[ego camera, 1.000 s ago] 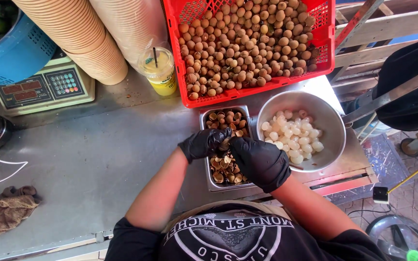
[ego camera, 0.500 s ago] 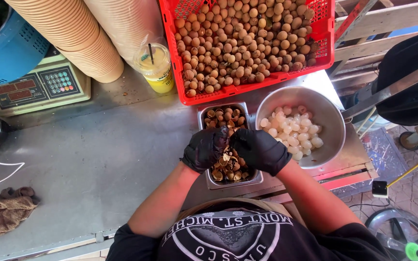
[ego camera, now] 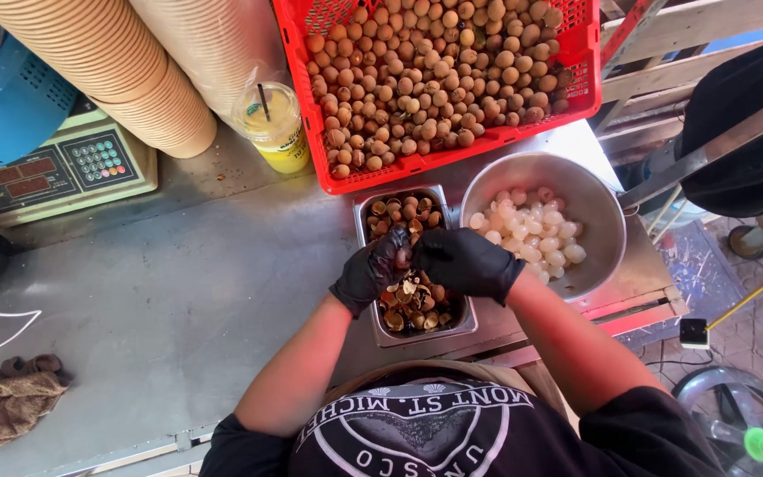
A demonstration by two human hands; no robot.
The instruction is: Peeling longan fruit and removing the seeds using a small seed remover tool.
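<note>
**Gloved hands meet over the shell pan**

The left hand (ego camera: 371, 269) and right hand (ego camera: 468, 262), both in black gloves, press together above the rectangular steel pan (ego camera: 452, 320) of brown shells. A small brown fruit (ego camera: 404, 256) is pinched between their fingertips; both hands are curled narrow around it. Just right sits the round steel bowl (ego camera: 593, 208) of peeled white fruit, and behind both, the red crate (ego camera: 576, 99) of unpeeled ones.

The risk, as I judge it, is a slip — wet gloves could squirt the flesh down among the shells, or shell bits could flick into the clean bowl, since the two containers touch.

Against the frame half a second back, the hands sit a little closer together, fingers more tightly bunched on the fruit — the pan, bowl and crate lie unchanged.
</note>
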